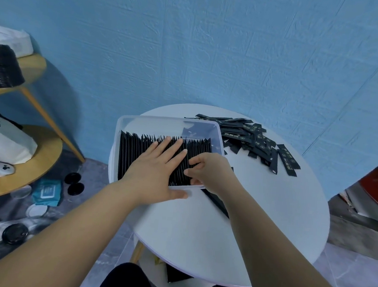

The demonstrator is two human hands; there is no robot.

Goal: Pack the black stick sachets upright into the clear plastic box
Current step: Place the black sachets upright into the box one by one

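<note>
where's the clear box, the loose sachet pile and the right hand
clear plastic box (158, 124): head view, bare far wall.
loose sachets (251, 139): head view, middle of the pile.
right hand (210, 170): head view, back of the hand, which grips packed sachets (137, 157).

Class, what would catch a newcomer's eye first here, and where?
The clear plastic box on the white table stands out, packed with upright black sachets. The left hand lies flat on them, the right hand pinches some at the row's end; a loose pile lies right of the box.
</note>
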